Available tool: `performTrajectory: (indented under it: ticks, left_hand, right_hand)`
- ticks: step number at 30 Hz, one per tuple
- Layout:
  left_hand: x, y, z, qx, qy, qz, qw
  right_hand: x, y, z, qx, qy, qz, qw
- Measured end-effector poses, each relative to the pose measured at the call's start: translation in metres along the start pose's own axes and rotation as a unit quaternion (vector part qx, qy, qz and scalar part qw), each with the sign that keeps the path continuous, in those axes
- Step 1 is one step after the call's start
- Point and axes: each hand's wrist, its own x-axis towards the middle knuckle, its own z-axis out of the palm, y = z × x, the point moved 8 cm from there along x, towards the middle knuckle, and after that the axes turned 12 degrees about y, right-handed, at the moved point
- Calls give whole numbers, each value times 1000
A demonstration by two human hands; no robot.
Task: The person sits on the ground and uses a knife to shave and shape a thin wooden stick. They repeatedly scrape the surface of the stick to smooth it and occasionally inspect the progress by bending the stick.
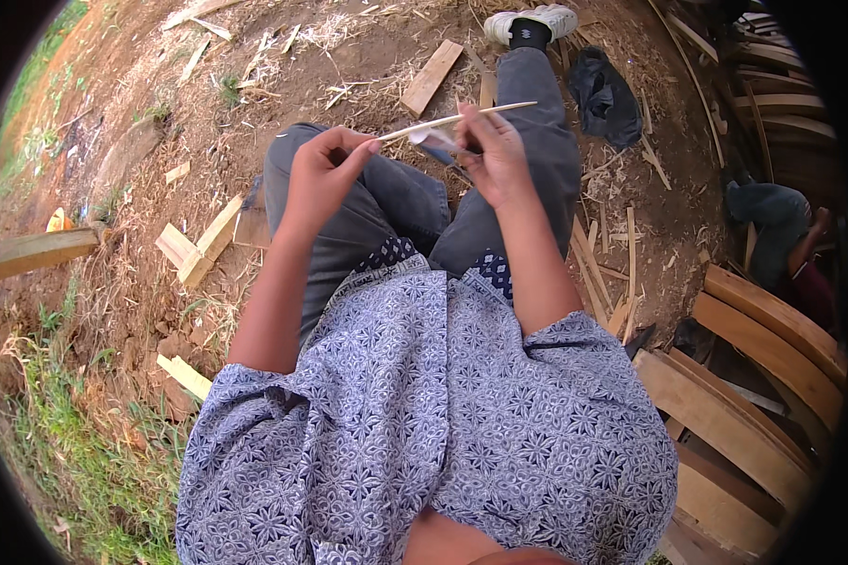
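Note:
A thin, pale wooden stick (pixel 516 106) lies slantwise between my hands above my knees, its tapered far end pointing right. My left hand (pixel 324 181) is closed, pinching the stick's left end between thumb and forefinger. Around the stick's middle, the fingers of my right hand (pixel 496 158) are closed. A curled, whitish thin piece (pixel 420 137) hangs under the stick beside the right fingers; whether it is a shaving or a folded sheet, I cannot tell. My right palm's inside is hidden.
Wood offcuts (pixel 432 79) and shavings litter the brown soil. A black plastic bag (pixel 605 98) lies beside my right leg. Curved wooden boards (pixel 725 414) are stacked at the right, near another person's leg (pixel 771 226). A curved beam (pixel 34 256) juts in from the left.

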Motion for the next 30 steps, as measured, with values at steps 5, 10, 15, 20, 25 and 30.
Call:
performTrajectory:
  ticks: [5, 10, 15, 20, 25, 30]
  left_hand:
    - [4, 17, 31, 148, -104, -43, 983]
    - [4, 17, 25, -3, -101, -6, 995]
    - [-5, 25, 46, -234, -174, -170, 941]
    - [2, 33, 21, -293, -84, -134, 943]
    - [4, 42, 7, -347, -40, -102, 931]
    - [0, 50, 3, -306, -46, -76, 948]
  right_hand:
    - [-28, 31, 45, -139, -96, 49, 984]
    - [-44, 31, 54, -296, -222, 83, 925]
    - [-66, 22, 67, -369, -298, 118, 872]
    - [-52, 4, 44, -236, -252, 73, 936]
    - [-47, -13, 21, -164, -214, 62, 961]
    - [-46, -18, 20, -179, -217, 26, 959]
